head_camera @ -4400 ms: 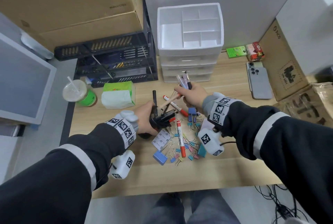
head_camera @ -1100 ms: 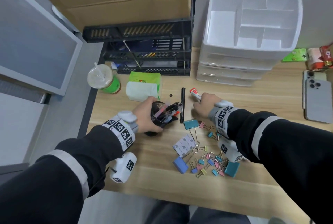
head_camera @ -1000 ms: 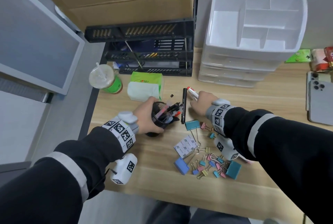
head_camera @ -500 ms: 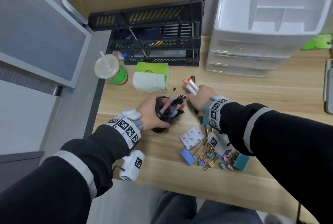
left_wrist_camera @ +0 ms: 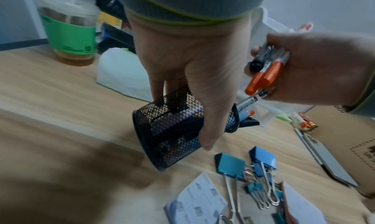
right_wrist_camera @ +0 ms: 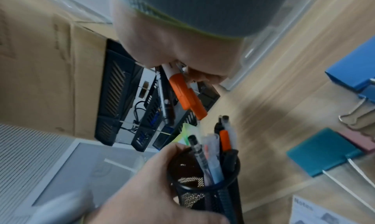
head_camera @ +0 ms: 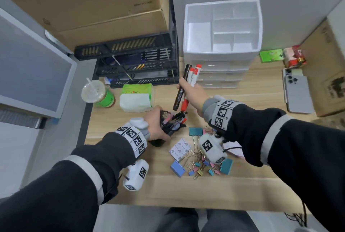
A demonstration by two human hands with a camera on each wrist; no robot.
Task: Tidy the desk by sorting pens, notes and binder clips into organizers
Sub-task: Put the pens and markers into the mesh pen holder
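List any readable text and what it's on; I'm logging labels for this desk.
"Notes": printed on the white notepad.
Cardboard box: black print, too blurred to read.
Tissue pack: red logo, too small to read.
Green cup sleeve: small print, unreadable.

Three markers in hand, one mesh pen cup, three large binder clips, one notepad.

Your clearance: bare desk fronting drawer organizer; tissue pack, cup crowd left; binder clips litter near edge.
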